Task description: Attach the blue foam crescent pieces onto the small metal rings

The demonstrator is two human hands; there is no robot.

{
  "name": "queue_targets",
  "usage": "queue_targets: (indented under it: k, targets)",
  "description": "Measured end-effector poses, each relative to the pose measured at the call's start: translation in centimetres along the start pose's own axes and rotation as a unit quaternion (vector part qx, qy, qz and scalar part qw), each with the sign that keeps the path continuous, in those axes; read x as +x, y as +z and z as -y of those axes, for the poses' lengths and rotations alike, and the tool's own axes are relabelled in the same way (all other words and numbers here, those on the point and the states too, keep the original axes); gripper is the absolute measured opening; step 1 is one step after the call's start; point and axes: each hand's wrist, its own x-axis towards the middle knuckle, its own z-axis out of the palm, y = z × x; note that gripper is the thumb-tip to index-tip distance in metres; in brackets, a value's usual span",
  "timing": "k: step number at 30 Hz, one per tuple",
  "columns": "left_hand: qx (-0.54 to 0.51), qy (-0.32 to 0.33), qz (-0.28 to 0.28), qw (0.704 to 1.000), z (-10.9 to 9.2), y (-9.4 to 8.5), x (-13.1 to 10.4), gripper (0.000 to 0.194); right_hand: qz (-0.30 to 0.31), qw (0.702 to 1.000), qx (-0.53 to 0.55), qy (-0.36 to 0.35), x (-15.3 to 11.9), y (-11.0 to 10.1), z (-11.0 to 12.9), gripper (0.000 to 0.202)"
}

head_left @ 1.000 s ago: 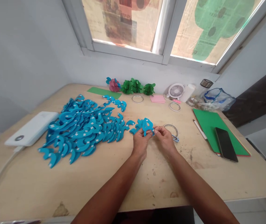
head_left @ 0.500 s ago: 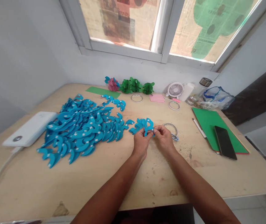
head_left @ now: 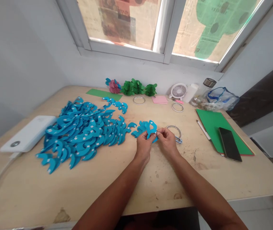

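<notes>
A curved blue paper piece (head_left: 152, 125) with small white squares on it is held up between my two hands. My left hand (head_left: 144, 142) pinches its lower left side. The fingertips of my right hand (head_left: 167, 139) are closed on its right edge, by a white square. Just behind my left fingers lies a small cluster of blue paper pieces (head_left: 141, 127). To the left spreads a large heap of similar blue pieces (head_left: 86, 131), many bearing white squares. Beside my right hand rest a roll of tape (head_left: 174, 130) and a small blue-handled tool (head_left: 178, 140), partly hidden.
A white power bank (head_left: 28, 133) with a cable lies at the left. Along the wall stand green paper shapes (head_left: 137, 87), a fan (head_left: 178, 91) and a glass bottle (head_left: 202, 91). At the right, a phone (head_left: 229, 143) rests on green sheets (head_left: 213, 123) beside a pen (head_left: 203, 129).
The view has shifted slightly. Both hands stay at the blue paper piece, with only a slight change at the fingertips.
</notes>
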Motion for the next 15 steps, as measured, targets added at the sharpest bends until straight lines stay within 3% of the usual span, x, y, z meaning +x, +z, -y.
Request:
queue_targets:
  k: [11, 15]
  targets:
    - [0.083, 0.068, -0.011, 0.994, 0.29, -0.10, 0.03, 0.016, -0.013, 1.000, -0.021, -0.013, -0.08, 0.17, -0.11, 0.013]
    - [0.122, 0.084, -0.032, 0.988, 0.00, 0.08, -0.08, 0.026, -0.014, 0.999, -0.032, -0.008, -0.19, 0.23, 0.09, 0.012]
